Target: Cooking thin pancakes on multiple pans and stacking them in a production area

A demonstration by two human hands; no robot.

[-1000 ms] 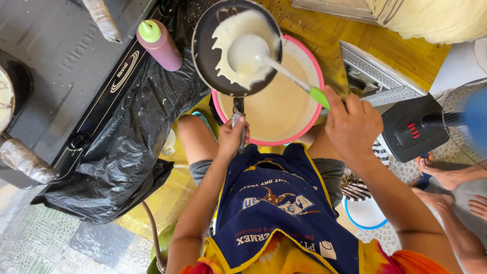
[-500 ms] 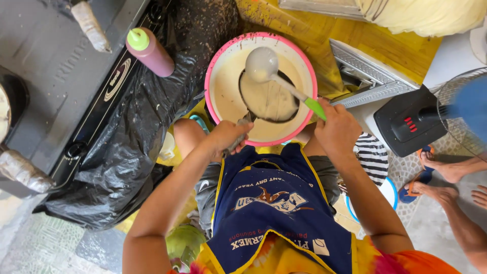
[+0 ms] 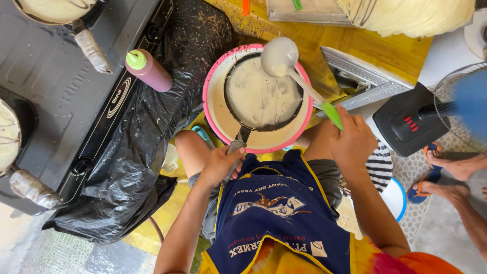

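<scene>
My left hand (image 3: pixel 219 165) grips the wrapped handle of a dark frying pan (image 3: pixel 261 96), held over a pink-rimmed basin (image 3: pixel 215 114) of pale batter. A thin coat of batter covers the pan's inside. My right hand (image 3: pixel 350 139) holds the green handle of a ladle (image 3: pixel 279 56), whose batter-coated bowl hangs above the far edge of the pan. The basin sits between my knees, in front of my blue apron (image 3: pixel 276 213).
A black gas stove (image 3: pixel 61 91) stands at left with two batter-filled pans on it (image 3: pixel 50 7) (image 3: pixel 7 134). A maroon squeeze bottle with a green cap (image 3: pixel 149 71) rests on black plastic sheeting (image 3: pixel 137 152). A fan (image 3: pixel 431 119) and another person's feet (image 3: pixel 446 177) are at right.
The pan went from tilted high over the basin to lower and flatter in it, coated with batter. The ladle lifted out of the batter toward the basin's far rim.
</scene>
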